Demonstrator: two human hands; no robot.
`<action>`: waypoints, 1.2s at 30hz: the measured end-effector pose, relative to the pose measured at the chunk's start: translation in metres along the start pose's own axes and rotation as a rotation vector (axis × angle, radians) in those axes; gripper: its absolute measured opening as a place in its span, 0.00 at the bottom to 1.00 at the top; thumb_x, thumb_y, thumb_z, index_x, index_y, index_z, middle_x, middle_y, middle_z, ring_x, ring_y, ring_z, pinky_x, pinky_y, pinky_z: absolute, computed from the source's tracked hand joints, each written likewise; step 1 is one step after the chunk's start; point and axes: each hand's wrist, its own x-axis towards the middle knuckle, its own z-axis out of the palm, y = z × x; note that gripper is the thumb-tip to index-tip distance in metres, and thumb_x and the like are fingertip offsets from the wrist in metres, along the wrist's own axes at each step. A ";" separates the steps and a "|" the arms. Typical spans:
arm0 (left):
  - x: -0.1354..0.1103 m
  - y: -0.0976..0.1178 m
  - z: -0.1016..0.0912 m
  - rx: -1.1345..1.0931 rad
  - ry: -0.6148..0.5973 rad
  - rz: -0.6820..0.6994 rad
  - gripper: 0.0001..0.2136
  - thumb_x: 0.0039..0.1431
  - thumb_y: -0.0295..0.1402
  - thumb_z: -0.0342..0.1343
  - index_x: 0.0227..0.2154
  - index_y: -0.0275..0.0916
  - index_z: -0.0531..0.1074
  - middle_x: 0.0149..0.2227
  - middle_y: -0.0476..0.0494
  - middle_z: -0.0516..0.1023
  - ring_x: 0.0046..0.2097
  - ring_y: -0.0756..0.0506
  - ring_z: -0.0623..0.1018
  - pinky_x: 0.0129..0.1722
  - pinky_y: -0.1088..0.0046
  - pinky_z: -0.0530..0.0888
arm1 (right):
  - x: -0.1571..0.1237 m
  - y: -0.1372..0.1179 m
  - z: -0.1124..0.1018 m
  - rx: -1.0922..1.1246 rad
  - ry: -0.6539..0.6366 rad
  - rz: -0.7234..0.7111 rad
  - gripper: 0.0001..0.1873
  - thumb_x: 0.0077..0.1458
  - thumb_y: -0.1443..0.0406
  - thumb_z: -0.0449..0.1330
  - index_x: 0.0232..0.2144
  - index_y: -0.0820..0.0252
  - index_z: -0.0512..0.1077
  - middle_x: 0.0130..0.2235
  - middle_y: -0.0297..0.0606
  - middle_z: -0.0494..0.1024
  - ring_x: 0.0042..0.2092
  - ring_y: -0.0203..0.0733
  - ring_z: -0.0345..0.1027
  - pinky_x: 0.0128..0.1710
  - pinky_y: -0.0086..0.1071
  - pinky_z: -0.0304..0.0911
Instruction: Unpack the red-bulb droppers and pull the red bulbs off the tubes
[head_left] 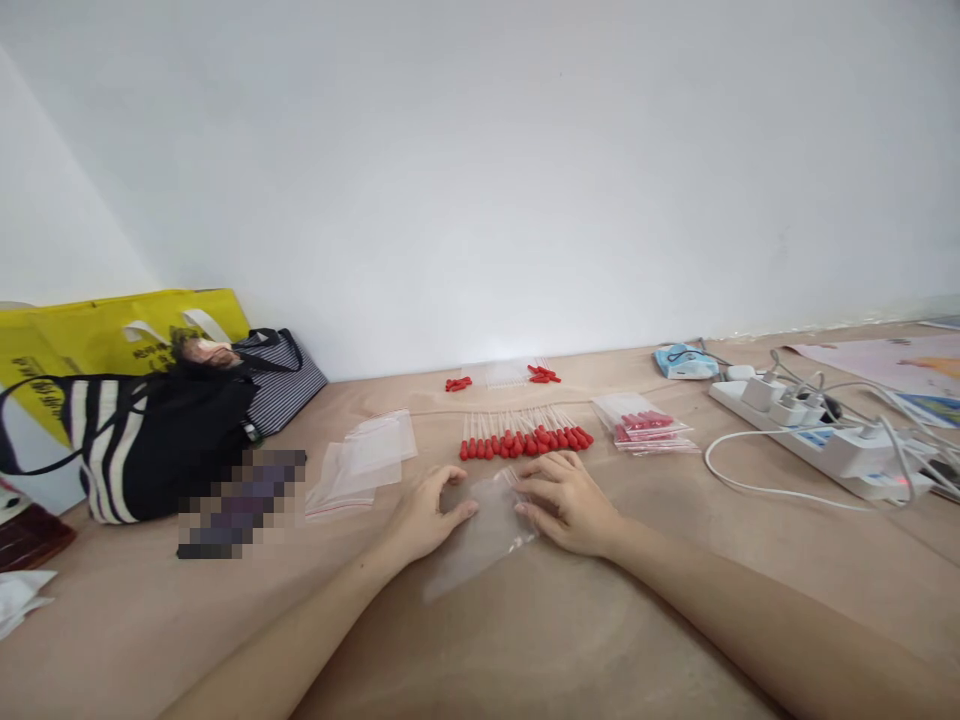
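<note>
On the tan tabletop point(525, 645), a clear zip bag point(480, 540) lies on the near side of the row of red-tipped sticks point(525, 442), its long axis slanting from near left to far right, toward the row. Nearer the row, the right hand point(574, 508) bends over the bag's right edge, its grip unclear; the left hand point(429, 515), below the row's left end, curves half open, apparently empty.
</note>
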 end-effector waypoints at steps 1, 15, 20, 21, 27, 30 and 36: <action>0.000 0.001 0.000 -0.007 -0.009 -0.056 0.17 0.45 0.41 0.55 0.38 0.39 0.66 0.34 0.46 0.74 0.35 0.46 0.73 0.33 0.71 0.68 | 0.000 0.002 0.000 -0.012 0.034 0.012 0.11 0.52 0.61 0.53 0.37 0.56 0.71 0.40 0.39 0.72 0.41 0.40 0.62 0.42 0.37 0.49; 0.020 -0.081 -0.084 0.207 0.559 -0.505 0.17 0.47 0.40 0.51 0.39 0.36 0.66 0.27 0.47 0.72 0.32 0.44 0.74 0.35 0.70 0.68 | -0.003 0.091 -0.052 -0.447 0.421 0.640 0.13 0.50 0.59 0.50 0.32 0.56 0.73 0.37 0.40 0.72 0.42 0.46 0.61 0.41 0.39 0.49; 0.014 -0.102 -0.083 0.590 0.446 -0.470 0.22 0.51 0.38 0.46 0.48 0.34 0.62 0.48 0.34 0.68 0.50 0.36 0.67 0.44 0.60 0.65 | -0.016 0.126 -0.062 -0.445 0.228 1.010 0.25 0.46 0.50 0.50 0.41 0.60 0.69 0.44 0.48 0.68 0.45 0.52 0.61 0.43 0.43 0.52; 0.014 -0.104 -0.078 0.628 0.393 -0.412 0.22 0.52 0.38 0.44 0.49 0.35 0.62 0.51 0.34 0.65 0.53 0.36 0.64 0.47 0.59 0.63 | -0.019 0.131 -0.063 -0.430 0.188 1.046 0.28 0.46 0.49 0.50 0.42 0.62 0.68 0.45 0.50 0.67 0.46 0.53 0.61 0.43 0.44 0.53; 0.018 -0.117 -0.056 0.521 -0.072 -0.294 0.28 0.55 0.47 0.37 0.56 0.39 0.53 0.59 0.38 0.52 0.60 0.39 0.51 0.55 0.55 0.52 | -0.024 0.142 -0.062 -0.386 0.202 1.145 0.38 0.37 0.43 0.54 0.45 0.64 0.65 0.44 0.54 0.68 0.47 0.56 0.60 0.43 0.45 0.55; 0.017 -0.119 -0.055 0.505 -0.077 -0.305 0.28 0.55 0.48 0.36 0.56 0.40 0.53 0.59 0.39 0.50 0.60 0.40 0.50 0.55 0.54 0.51 | -0.024 0.144 -0.066 -0.352 0.295 1.158 0.38 0.35 0.47 0.58 0.46 0.66 0.64 0.43 0.54 0.69 0.46 0.55 0.62 0.41 0.43 0.58; 0.014 -0.102 -0.061 0.537 0.218 -0.187 0.24 0.57 0.44 0.32 0.46 0.37 0.68 0.53 0.38 0.63 0.59 0.40 0.55 0.55 0.58 0.53 | -0.030 0.157 -0.083 -0.134 0.351 1.275 0.20 0.35 0.60 0.61 0.34 0.66 0.72 0.34 0.47 0.74 0.38 0.50 0.68 0.38 0.38 0.61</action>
